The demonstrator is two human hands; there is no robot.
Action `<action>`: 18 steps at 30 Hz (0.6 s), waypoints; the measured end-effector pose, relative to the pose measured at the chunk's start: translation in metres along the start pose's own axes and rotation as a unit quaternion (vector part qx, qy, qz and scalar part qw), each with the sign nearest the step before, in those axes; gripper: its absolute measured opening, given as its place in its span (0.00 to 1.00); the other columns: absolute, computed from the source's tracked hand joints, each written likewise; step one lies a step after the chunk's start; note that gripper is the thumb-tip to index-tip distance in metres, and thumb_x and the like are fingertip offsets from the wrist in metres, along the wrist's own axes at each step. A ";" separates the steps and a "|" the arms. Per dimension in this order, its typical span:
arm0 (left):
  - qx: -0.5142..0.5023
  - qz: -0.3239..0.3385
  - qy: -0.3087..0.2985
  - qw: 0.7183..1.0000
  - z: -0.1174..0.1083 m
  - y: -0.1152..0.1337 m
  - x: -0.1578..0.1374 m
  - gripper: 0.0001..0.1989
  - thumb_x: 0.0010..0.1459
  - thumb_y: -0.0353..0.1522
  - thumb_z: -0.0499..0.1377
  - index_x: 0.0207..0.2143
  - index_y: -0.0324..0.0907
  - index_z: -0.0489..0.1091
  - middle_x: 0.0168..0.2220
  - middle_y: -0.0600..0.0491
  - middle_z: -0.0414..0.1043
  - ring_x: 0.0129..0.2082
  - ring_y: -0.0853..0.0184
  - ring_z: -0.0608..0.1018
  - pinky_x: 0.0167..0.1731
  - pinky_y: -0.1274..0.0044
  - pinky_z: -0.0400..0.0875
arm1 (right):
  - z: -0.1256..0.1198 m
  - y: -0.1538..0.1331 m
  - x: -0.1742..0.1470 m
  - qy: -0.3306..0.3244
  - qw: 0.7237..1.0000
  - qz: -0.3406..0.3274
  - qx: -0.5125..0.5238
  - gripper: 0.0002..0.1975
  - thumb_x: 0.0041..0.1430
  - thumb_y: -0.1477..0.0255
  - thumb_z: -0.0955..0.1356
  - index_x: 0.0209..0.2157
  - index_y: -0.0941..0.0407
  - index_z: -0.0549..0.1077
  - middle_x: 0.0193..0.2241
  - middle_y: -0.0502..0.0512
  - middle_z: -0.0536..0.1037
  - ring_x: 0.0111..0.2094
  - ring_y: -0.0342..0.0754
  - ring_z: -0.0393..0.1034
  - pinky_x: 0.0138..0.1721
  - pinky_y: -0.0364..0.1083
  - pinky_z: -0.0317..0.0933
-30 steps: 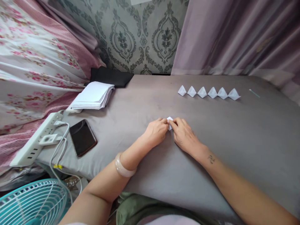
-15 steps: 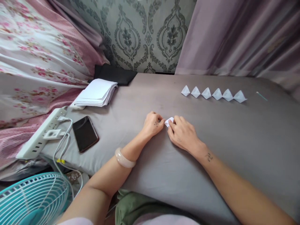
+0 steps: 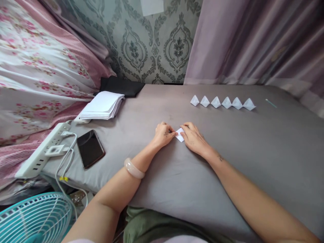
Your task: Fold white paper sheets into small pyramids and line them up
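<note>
A small folded piece of white paper (image 3: 180, 135) lies on the grey cloth-covered table (image 3: 162, 179) between my hands. My left hand (image 3: 163, 134) has its thumb and fingers closed on the paper's left corner. On the other side, my right hand (image 3: 193, 136) grips the right edge, thumb on top and fingers curled along the far side. Part of the paper is hidden under the fingertips. Farther back on the right stands a row of several folded white paper shapes (image 3: 216, 102), each with a pointed top.
At the left are a stack of white paper (image 3: 101, 105), a black folded cloth or case (image 3: 123, 87), a dark phone (image 3: 90, 148) and a white power strip (image 3: 43, 150) with cables. A turquoise fan (image 3: 35, 216) stands below. A thin stick (image 3: 271, 103) lies far right.
My right hand has shifted its fingers outward to the paper's right edge, so more of the paper shows. The camera view has tilted and turned slightly.
</note>
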State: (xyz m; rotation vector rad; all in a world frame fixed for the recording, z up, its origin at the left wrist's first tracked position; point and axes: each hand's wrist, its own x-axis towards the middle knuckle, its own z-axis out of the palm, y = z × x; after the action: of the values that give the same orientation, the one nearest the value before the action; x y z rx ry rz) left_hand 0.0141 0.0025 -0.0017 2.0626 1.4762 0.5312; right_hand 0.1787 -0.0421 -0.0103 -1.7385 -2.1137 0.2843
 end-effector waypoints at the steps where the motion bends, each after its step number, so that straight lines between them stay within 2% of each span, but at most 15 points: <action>1: -0.003 0.002 -0.001 1.000 0.000 0.000 0.000 0.09 0.52 0.35 0.63 0.33 0.39 0.77 0.37 0.49 0.68 0.40 0.65 0.70 0.46 0.69 0.66 | -0.001 0.000 0.000 -0.005 1.000 0.000 0.006 0.17 0.64 0.71 0.58 0.51 0.58 0.69 0.51 0.63 0.68 0.52 0.53 0.65 0.51 0.50 0.60; 3: -0.007 0.004 -0.001 1.000 0.000 -0.001 0.000 0.09 0.52 0.35 0.64 0.32 0.39 0.77 0.38 0.49 0.68 0.40 0.65 0.70 0.46 0.70 0.66 | -0.002 0.001 0.000 -0.003 0.999 0.008 0.035 0.15 0.62 0.71 0.60 0.49 0.59 0.68 0.50 0.64 0.69 0.51 0.52 0.66 0.51 0.50 0.60; 5: -0.016 0.009 0.001 1.000 0.000 -0.002 -0.001 0.09 0.51 0.35 0.64 0.33 0.39 0.76 0.38 0.49 0.68 0.40 0.65 0.71 0.46 0.70 0.66 | -0.002 0.003 0.001 0.010 0.996 0.035 0.083 0.13 0.59 0.71 0.63 0.46 0.58 0.69 0.47 0.62 0.71 0.45 0.50 0.69 0.47 0.49 0.62; 8: -0.105 0.014 0.008 0.994 0.000 -0.001 -0.002 0.12 0.51 0.36 0.64 0.37 0.39 0.75 0.37 0.49 0.70 0.38 0.67 0.71 0.43 0.72 0.67 | -0.004 0.004 0.002 0.049 0.973 0.097 0.205 0.09 0.53 0.69 0.67 0.37 0.56 0.69 0.35 0.54 0.75 0.32 0.47 0.71 0.37 0.47 0.64; 10: -0.236 0.001 -0.001 0.972 0.000 0.002 -0.004 0.15 0.51 0.36 0.64 0.40 0.38 0.72 0.36 0.50 0.72 0.36 0.69 0.72 0.40 0.75 0.67 | -0.006 0.004 0.001 0.072 0.931 0.132 0.331 0.08 0.51 0.68 0.69 0.34 0.55 0.68 0.28 0.50 0.74 0.28 0.45 0.70 0.32 0.46 0.64; 13: -0.418 -0.017 -0.047 0.907 -0.001 0.009 -0.007 0.18 0.48 0.37 0.67 0.39 0.36 0.71 0.34 0.50 0.74 0.33 0.70 0.74 0.38 0.76 0.66 | -0.010 -0.001 -0.002 0.070 0.843 0.165 0.507 0.11 0.49 0.67 0.71 0.33 0.55 0.69 0.27 0.50 0.75 0.27 0.44 0.72 0.30 0.44 0.65; 16: -0.515 -0.026 -0.058 0.855 -0.002 0.014 -0.008 0.20 0.43 0.36 0.70 0.37 0.37 0.72 0.33 0.51 0.75 0.33 0.70 0.75 0.39 0.76 0.65 | -0.014 -0.007 -0.006 0.046 0.768 0.192 0.610 0.13 0.47 0.67 0.74 0.35 0.56 0.73 0.30 0.52 0.78 0.29 0.43 0.73 0.33 0.43 0.67; 18: -0.545 -0.043 -0.045 0.836 -0.002 0.015 -0.008 0.21 0.40 0.35 0.71 0.38 0.38 0.72 0.33 0.51 0.76 0.32 0.70 0.75 0.38 0.77 0.64 | -0.015 -0.011 -0.007 0.035 0.727 0.207 0.654 0.12 0.46 0.69 0.75 0.34 0.57 0.74 0.30 0.52 0.79 0.30 0.42 0.74 0.35 0.42 0.69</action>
State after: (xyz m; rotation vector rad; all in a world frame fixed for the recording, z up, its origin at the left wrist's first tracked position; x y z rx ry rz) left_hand 0.0209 -0.0086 0.0090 1.0744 0.8347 0.9387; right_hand 0.1761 -0.0527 0.0070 -1.1430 -0.8199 1.3831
